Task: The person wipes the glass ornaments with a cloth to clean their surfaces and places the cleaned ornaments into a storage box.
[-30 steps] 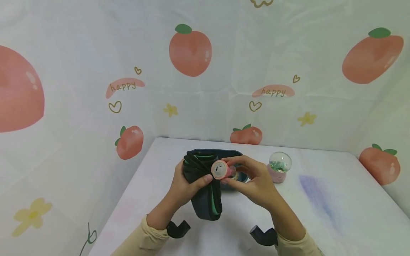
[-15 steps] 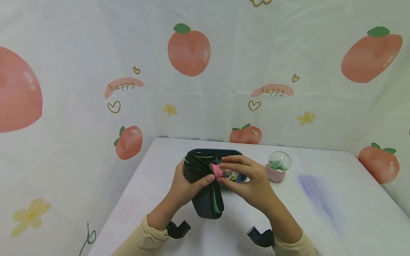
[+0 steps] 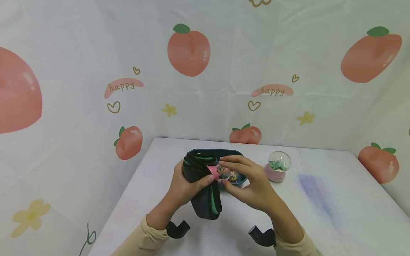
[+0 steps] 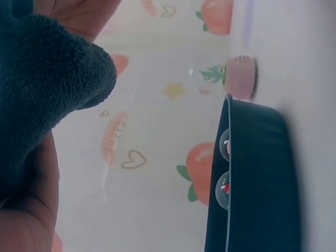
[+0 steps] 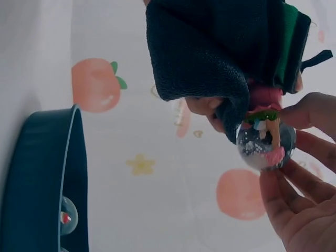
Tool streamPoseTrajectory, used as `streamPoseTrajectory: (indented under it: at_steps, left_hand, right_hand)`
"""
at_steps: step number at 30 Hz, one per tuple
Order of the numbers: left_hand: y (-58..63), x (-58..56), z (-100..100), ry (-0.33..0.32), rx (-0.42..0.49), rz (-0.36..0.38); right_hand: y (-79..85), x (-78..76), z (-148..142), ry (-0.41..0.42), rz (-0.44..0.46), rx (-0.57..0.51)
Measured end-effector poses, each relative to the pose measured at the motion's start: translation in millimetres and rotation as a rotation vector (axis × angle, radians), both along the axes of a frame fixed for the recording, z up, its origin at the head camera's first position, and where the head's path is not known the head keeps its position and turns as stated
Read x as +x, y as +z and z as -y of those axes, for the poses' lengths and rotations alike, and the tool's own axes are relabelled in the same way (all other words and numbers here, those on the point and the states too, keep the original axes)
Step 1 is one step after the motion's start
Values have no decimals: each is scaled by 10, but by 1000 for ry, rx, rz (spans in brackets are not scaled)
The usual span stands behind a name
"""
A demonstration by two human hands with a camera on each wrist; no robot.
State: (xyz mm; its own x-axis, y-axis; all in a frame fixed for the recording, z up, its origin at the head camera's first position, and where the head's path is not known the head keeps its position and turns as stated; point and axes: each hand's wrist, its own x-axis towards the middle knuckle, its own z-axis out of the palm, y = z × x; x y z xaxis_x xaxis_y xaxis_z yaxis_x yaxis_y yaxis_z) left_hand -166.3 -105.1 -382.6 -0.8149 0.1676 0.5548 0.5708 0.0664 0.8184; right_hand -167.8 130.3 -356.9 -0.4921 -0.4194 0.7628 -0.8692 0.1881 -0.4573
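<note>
My left hand grips a folded dark teal towel with black and green edging. A small snow globe lies on its side in front of me, its pink base tucked into the towel under my left thumb. Figures inside the glass ball show in the right wrist view, where the same snow globe sits between thumb and fingers of my right hand. Fuzzy towel cloth covers much of the left hand in the left wrist view. The base's underside is hidden in the cloth.
Behind the hands stands a dark blue oval tray holding more snow globes. A larger snow globe with a pink base stands to its right on the white table. A peach-printed cloth hangs behind.
The snow globe has turned: its round base faced me before, and now it points left into the towel, with the glass to the right. My left hand has stayed nearly still.
</note>
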Motion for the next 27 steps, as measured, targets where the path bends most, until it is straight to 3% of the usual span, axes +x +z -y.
streamPoseTrajectory:
  at_steps: [4, 7, 11, 15, 20, 27]
  left_hand:
    - [1, 7, 2, 5, 28, -9]
    - [-5, 14, 1, 17, 38, -17]
    - [-12, 21, 1, 26, 50, -26]
    - [-18, 17, 5, 26, 57, -24]
    - [-7, 6, 8, 9, 51, -13]
    - [6, -7, 13, 22, 31, -28]
  right_hand:
    - [-9, -26, -14, 72, 91, -67]
    - [-33, -37, -21, 60, 202, -77]
    - [-61, -35, -28, 15, 368, 14]
    - [-58, -33, -31, 48, 463, 46]
    - [-58, -39, -36, 81, 418, 4]
    - [-71, -68, 7, 224, 192, -74]
